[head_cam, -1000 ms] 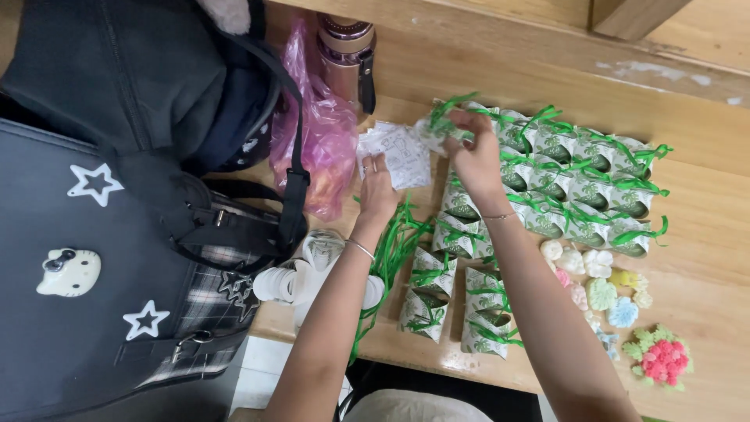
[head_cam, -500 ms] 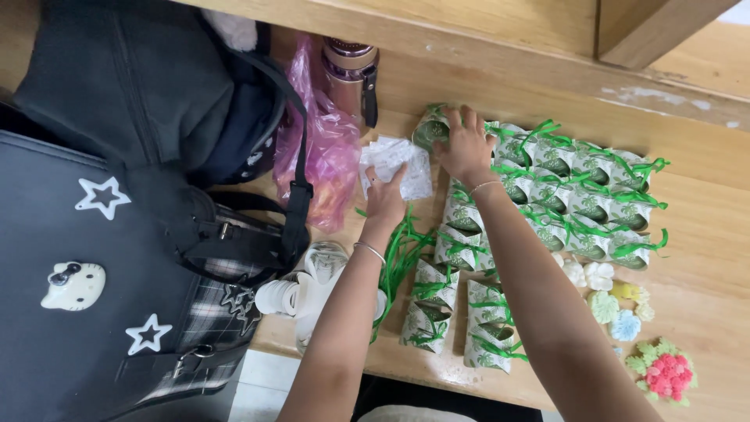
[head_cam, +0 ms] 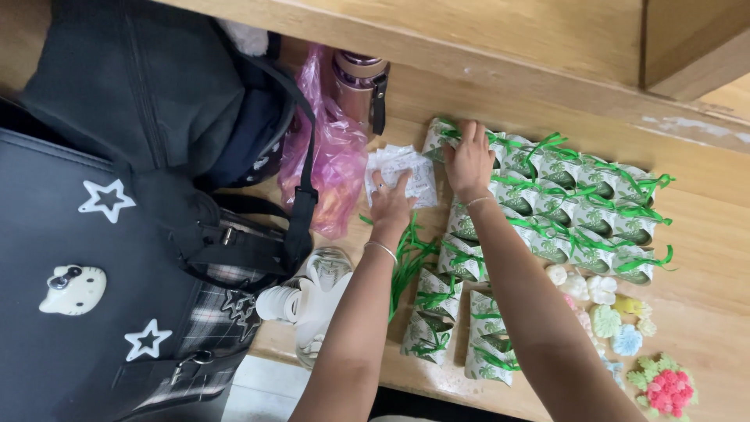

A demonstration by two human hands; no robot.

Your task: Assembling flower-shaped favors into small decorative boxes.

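Observation:
Many small white-and-green patterned gift boxes (head_cam: 578, 205) tied with green ribbon lie in rows on a wooden desk (head_cam: 703, 312). My right hand (head_cam: 469, 160) rests palm-down on the boxes at the far left end of the top row, fingers spread over one. My left hand (head_cam: 389, 205) presses flat on a clear plastic packet of white items (head_cam: 402, 168) beside the boxes. A bundle of loose green ribbons (head_cam: 408, 262) lies under my left forearm.
A black bag with white stars (head_cam: 101, 258) fills the left. A pink plastic bag (head_cam: 332, 164) and a brown bottle (head_cam: 359, 86) stand behind it. A clear bag of white pieces (head_cam: 316, 301) lies near the front edge. Small pastel flower shapes (head_cam: 617, 320) sit at right.
My right hand has slid left to the end of the top row of boxes. My left hand has moved up onto the plastic packet. The camera has tilted, shifting the view.

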